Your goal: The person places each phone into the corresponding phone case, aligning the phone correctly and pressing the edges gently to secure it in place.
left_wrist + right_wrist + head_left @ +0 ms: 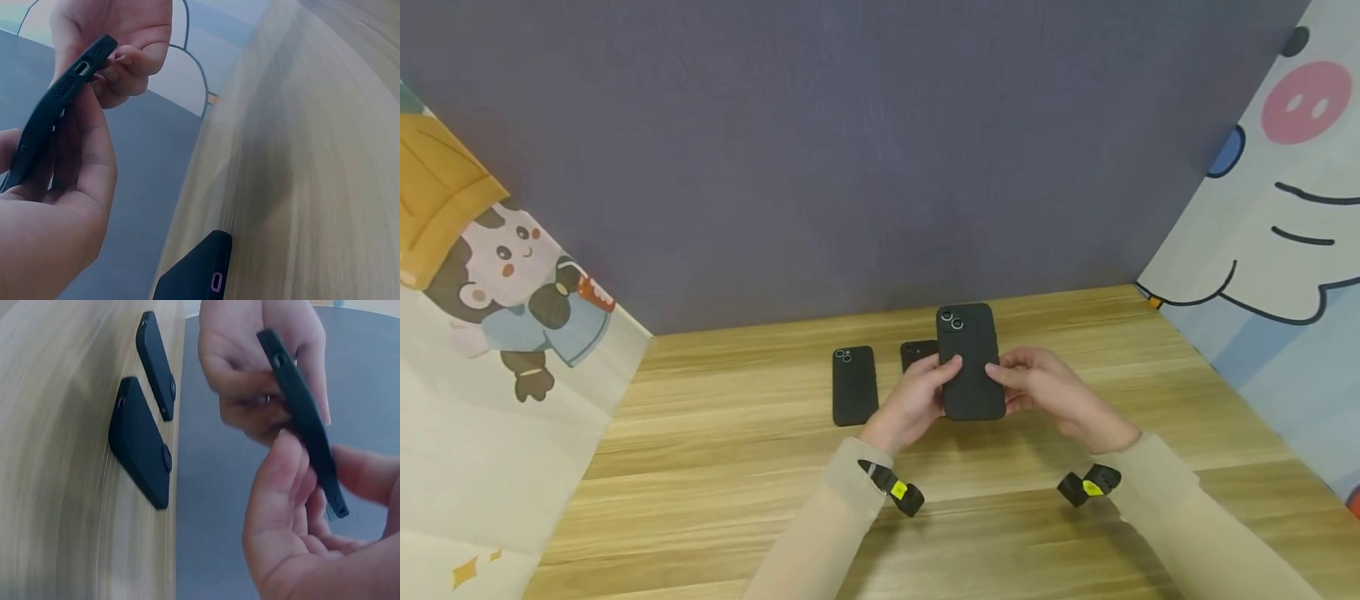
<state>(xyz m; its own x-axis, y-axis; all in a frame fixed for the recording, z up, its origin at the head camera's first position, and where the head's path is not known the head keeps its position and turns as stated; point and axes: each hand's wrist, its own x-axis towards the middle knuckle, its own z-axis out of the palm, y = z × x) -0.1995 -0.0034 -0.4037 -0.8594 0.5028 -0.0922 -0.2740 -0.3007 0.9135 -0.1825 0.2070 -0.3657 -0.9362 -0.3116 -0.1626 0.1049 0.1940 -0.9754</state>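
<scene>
A phone in a black case (pixel 972 371) is held off the table, its two-lens camera side towards the head view. My left hand (pixel 917 400) grips its left edge, thumb on the back. At the right edge, my right hand (pixel 1045 387) pinches it between thumb and fingers. The left wrist view shows the case's bottom edge with a port opening and small speaker holes. Fingers of both hands hide part of the far face. Below and behind lies a second black-cased phone (pixel 917 350), partly covered by the held one and my left hand.
Another black-cased phone (pixel 854 386) lies flat to the left on the wooden table (pixel 715 467). A dark grey panel (pixel 865 167) rises behind the table. Walls with cartoon prints (pixel 542 283) stand at both sides.
</scene>
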